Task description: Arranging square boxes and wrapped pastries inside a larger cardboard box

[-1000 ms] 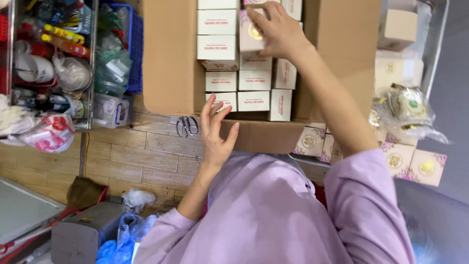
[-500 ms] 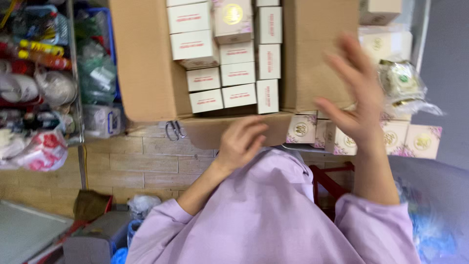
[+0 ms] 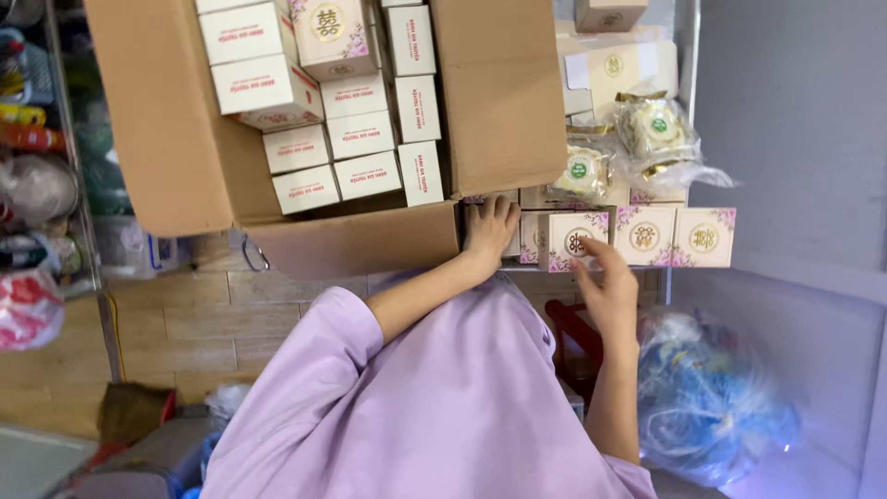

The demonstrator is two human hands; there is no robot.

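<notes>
Item: small floral gift box [image 3: 571, 242], cardboard, gold emblem on face; first in row of like boxes [image 3: 673, 237] on shelf edge, just right of big carton [image 3: 166, 139].
Right hand [image 3: 605, 288]: fingers spread, tips touching box face, nothing clasped.
Left hand [image 3: 488, 231]: flat, open, pressed on carton front flap.
Handling, judged: light, stiff, thin walls easily dented; best pinched across two opposite sides.
Carton: packed with white boxes [image 3: 360, 139].

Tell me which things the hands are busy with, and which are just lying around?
Busy with: left hand on the cardboard box of white boxes; right hand at a flowered box.

Lying around: wrapped cakes, blue bag, scissors, red bag.
</notes>
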